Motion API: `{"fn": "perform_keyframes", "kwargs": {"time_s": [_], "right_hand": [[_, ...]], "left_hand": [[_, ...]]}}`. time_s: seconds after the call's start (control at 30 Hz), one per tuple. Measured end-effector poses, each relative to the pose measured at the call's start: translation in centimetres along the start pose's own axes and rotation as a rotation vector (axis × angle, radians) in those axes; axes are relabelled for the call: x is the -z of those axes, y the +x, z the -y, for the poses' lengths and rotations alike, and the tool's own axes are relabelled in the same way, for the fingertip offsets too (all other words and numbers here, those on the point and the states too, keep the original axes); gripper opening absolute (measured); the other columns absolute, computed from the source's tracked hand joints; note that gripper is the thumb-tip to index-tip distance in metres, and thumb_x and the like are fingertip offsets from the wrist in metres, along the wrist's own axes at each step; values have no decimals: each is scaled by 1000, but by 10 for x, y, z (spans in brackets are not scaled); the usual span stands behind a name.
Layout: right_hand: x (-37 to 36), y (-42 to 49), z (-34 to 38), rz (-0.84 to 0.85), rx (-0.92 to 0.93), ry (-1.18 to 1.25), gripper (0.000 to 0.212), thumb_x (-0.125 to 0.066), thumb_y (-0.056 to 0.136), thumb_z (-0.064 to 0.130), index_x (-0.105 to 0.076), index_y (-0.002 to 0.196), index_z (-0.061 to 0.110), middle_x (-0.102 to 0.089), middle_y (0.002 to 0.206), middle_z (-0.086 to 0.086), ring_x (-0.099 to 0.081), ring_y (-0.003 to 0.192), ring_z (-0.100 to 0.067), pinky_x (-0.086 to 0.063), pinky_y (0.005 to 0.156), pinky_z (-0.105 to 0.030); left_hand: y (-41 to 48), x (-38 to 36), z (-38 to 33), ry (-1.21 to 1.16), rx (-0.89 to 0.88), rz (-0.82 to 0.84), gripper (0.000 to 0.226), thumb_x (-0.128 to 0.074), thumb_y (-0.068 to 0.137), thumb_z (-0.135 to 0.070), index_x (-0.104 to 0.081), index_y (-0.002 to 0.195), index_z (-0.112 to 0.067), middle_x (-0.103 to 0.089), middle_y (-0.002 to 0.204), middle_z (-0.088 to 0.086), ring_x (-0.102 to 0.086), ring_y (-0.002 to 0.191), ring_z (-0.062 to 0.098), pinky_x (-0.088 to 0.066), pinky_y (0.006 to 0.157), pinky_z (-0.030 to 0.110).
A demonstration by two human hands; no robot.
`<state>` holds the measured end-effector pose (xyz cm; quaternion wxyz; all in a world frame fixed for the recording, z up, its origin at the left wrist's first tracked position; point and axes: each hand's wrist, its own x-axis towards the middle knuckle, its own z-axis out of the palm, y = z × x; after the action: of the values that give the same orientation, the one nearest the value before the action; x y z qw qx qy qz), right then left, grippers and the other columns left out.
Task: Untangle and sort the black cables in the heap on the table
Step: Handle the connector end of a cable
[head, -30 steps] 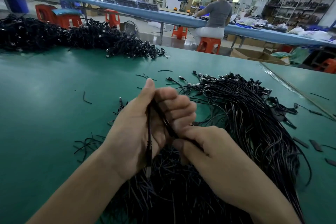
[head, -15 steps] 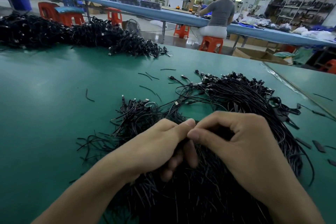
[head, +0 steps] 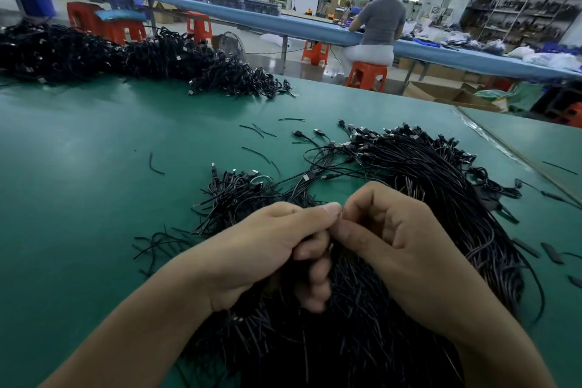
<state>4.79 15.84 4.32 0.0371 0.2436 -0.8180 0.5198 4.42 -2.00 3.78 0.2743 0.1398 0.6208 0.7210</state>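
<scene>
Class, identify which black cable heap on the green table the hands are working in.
The near heap, under the left hand and right hand; the far heap lies untouched.

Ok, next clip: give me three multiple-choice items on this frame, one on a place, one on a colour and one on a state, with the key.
1. Where does the far heap of cables lie?
A. on the green table, far left
B. on the floor
C. on the shelves

2. What colour is the stool under the seated person?
A. blue
B. orange
C. white

3. How are the left hand and the right hand placed?
A. flat and apart
B. curled, fingertips meeting over the near heap
C. lifting a box

Key:
1. A, since the heap rests on the tabletop at its far left edge.
2. B, since its seat and legs show orange.
3. B, since thumbs and forefingers touch above the near heap; what they pinch is hidden.
</scene>
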Motion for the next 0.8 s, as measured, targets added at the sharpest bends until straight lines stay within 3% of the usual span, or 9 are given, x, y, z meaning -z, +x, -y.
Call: {"fn": "perform_keyframes", "kwargs": {"time_s": [0.07, 0.13, 0.23, 0.27, 0.3, 0.37, 0.47, 0.63, 0.8], "right_hand": [[-3, 0, 2, -57, -6, -72, 16, -63, 86, 39, -58, 82, 23, -63, 72, -6, -58, 68, -33, -49, 64, -57], [-6, 0, 5, -95, 8, -84, 18, -63, 88, 41, -58, 82, 25, -64, 72, -4, -59, 66, -29, -51, 62, -55], [-14, 1, 9, -132, 43, -83, 12, -66, 84, 37, -59, 82, 27, -66, 71, 4, -60, 61, -14, -55, 58, -38], [-16, 1, 10, -143, 63, -92, 10, -67, 83, 33, -59, 82, 28, -66, 70, 7, -58, 59, -10, -52, 55, -30], [-18, 1, 10, -159, 83, -112, 10, -68, 83, 31, -58, 81, 28, -65, 69, 8, -57, 57, -8, -49, 53, -24], [-18, 1, 11, -201, 112, -146, 15, -71, 86, 25, -58, 78, 27, -64, 66, 7, -55, 53, -7, -44, 49, -18], [-15, 1, 11, -234, 103, -167, 19, -73, 85, 21, -59, 73, 26, -65, 64, 6, -56, 50, -5, -43, 49, -15], [-2, 1, 1, -191, -132, -359, 20, -70, 79, 48, -62, 77, 30, -66, 69, 13, -61, 68, 2, -45, 59, -9], [-5, -1, -15, 110, -421, -628, 28, -68, 84, 56, -61, 79, 29, -62, 78, 11, -59, 69, -2, -52, 65, -22]], "left_hand": [[2, -2, 3, 196, -66, -178, 55, -55, 83, -60, -47, 45, -21, -55, 57, 7, -52, 49, 16, -46, 54, 23], [2, -3, 1, 212, -69, -265, 57, -59, 88, -57, -50, 45, -21, -53, 58, 7, -52, 53, 15, -46, 59, 24], [6, 11, 9, -189, -24, -256, 48, -56, 95, -30, -50, 53, -6, -50, 52, 10, -58, 60, 13, -59, 74, 28], [6, 14, 11, -291, 26, -318, 51, -51, 101, -19, -43, 54, -3, -47, 43, 9, -59, 55, 9, -56, 82, 22], [5, 13, 14, -231, 14, -342, 52, -45, 103, -8, -43, 51, -6, -44, 33, 4, -55, 42, 2, -53, 77, 13], [4, 16, 11, 54, 50, -208, 67, -40, 102, -9, -55, 37, -7, -48, 31, -2, -48, 29, 0, -51, 56, 13], [14, -4, 8, 11, 155, -130, 72, -36, 95, -56, -67, 46, -13, -54, 42, 1, -44, 30, 11, -33, 33, 17], [13, 8, 15, 92, 16, -331, 63, -38, 97, -60, -65, 58, -20, -34, 46, -6, -23, 31, 7, -19, 33, 10], [14, 17, 13, -55, -161, -526, 60, -39, 100, -54, -42, 47, -25, -30, 45, -6, -21, 33, 10, -19, 33, 12]]}}
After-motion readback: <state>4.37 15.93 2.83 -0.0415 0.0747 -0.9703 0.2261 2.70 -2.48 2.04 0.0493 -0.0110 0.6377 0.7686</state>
